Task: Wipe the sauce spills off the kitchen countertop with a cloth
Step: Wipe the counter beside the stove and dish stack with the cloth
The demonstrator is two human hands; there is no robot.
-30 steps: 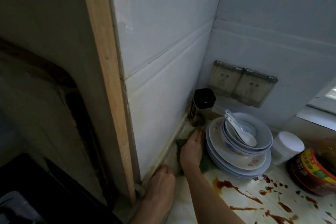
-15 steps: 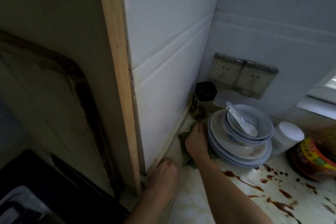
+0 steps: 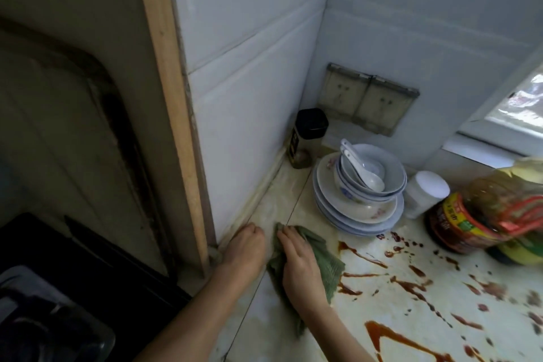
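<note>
Green cloth (image 3: 326,261) lies flat on the table (image 3: 293,206) near its left wall edge, touching the left end of the sauce spills (image 3: 411,285). The right hand (image 3: 296,261) presses it, fingers straight and close together. The left hand (image 3: 244,247) rests just beside it at the wall edge, fingers bent, holding nothing. Stacked plates (image 3: 358,214) sit toward the back corner, with a jar (image 3: 308,138) in that corner.

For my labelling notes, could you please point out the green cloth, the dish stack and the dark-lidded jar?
green cloth (image 3: 327,264): head view, bare fabric, right side
dish stack (image 3: 367,210): head view, top plate's front rim
dark-lidded jar (image 3: 312,123): head view, black lid
</note>
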